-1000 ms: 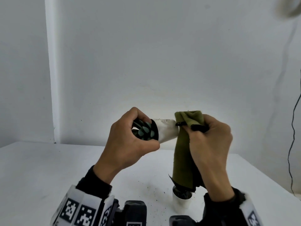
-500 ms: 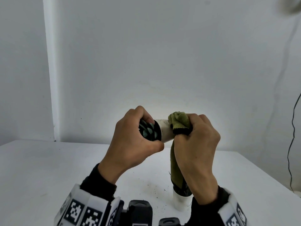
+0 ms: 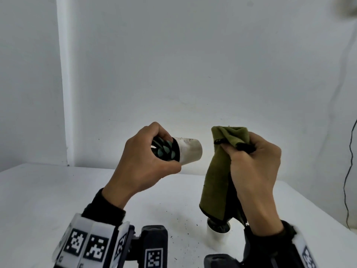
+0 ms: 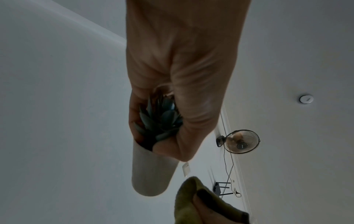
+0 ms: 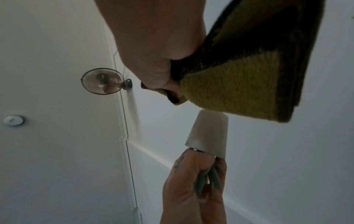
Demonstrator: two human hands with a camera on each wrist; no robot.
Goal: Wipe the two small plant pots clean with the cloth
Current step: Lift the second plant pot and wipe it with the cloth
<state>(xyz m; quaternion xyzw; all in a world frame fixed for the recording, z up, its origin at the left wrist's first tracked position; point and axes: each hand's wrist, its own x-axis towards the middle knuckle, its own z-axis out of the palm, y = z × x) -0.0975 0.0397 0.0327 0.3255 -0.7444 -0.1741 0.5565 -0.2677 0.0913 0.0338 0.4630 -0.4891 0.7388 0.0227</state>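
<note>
My left hand (image 3: 154, 161) grips a small white pot (image 3: 188, 150) by its rim and blue-green succulent (image 3: 164, 148), holding it sideways in the air with its base to the right. Dark specks dot the pot's upper side. My right hand (image 3: 251, 163) clutches a bunched olive-green cloth (image 3: 218, 171) a short gap to the right of the pot's base, not touching it. The cloth hangs down over a second white pot (image 3: 217, 235) standing on the table. From the wrists I see the pot (image 4: 151, 171) (image 5: 208, 134), the cloth (image 4: 191, 201) (image 5: 239, 91) and the succulent (image 4: 161, 119).
Dark soil crumbs (image 3: 185, 225) are scattered on the white table (image 3: 48, 190) near the standing pot. A white wall rises just behind. A black cable (image 3: 347, 180) hangs at the right. A wall fan (image 4: 241, 141) shows in both wrist views.
My right hand has pulled the cloth off the pot's base and moved right, opening a gap. The left hand still holds the pot sideways.
</note>
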